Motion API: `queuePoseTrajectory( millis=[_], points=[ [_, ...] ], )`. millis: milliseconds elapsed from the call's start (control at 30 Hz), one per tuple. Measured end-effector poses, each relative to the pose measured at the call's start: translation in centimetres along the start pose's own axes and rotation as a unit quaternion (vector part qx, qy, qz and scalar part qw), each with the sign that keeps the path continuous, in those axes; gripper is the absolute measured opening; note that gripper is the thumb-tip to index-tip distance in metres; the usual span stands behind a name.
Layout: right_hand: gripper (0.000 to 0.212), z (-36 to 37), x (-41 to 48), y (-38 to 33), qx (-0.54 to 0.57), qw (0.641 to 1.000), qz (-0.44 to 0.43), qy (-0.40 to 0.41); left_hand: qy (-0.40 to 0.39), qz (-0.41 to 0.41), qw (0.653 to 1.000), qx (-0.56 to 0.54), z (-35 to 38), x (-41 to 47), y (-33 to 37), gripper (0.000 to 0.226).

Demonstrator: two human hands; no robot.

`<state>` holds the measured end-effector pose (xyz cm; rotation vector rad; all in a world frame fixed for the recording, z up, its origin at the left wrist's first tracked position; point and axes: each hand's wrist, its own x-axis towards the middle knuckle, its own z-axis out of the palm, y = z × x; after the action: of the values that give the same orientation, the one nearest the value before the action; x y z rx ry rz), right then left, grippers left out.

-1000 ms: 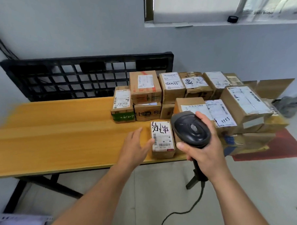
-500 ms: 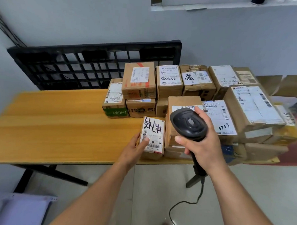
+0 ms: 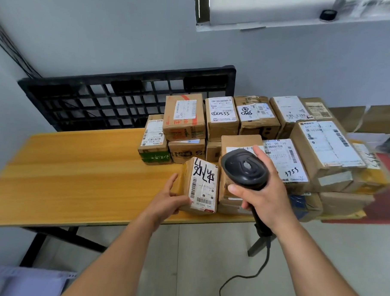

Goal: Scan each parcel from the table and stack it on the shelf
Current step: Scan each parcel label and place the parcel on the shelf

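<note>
Parcel (image 3: 200,186) at frame centre, tilted on the desk (image 3: 76,176), is gripped by the left hand (image 3: 167,200), while the right hand (image 3: 265,195) holds the scanner (image 3: 244,168).

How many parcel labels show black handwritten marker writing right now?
5: small brown cardboard parcel held by left hand; digit-scrawled back-row box, its circled-mark neighbour; "3753" box behind black handheld scanner; blurred far-right parcel. More may be hidden.
</note>
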<state>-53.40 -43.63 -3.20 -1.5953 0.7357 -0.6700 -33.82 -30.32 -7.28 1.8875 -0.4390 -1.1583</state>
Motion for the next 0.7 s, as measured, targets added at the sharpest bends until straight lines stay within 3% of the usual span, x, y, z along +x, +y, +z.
queuePoseTrajectory(
  millis=[433,700],
  points=[
    [0.095,7.9,-2.6,-7.1,0.054,0.991,-0.066,-0.104,0.147,0.209,0.96,-0.112,-10.6,-5.5,1.3,0.097],
    [0.099,14.4,-4.2,-10.7,0.097,0.975,-0.083,-0.182,0.211,0.264,0.934,-0.113,-18.0,-8.4,0.2,0.096]
  ],
)
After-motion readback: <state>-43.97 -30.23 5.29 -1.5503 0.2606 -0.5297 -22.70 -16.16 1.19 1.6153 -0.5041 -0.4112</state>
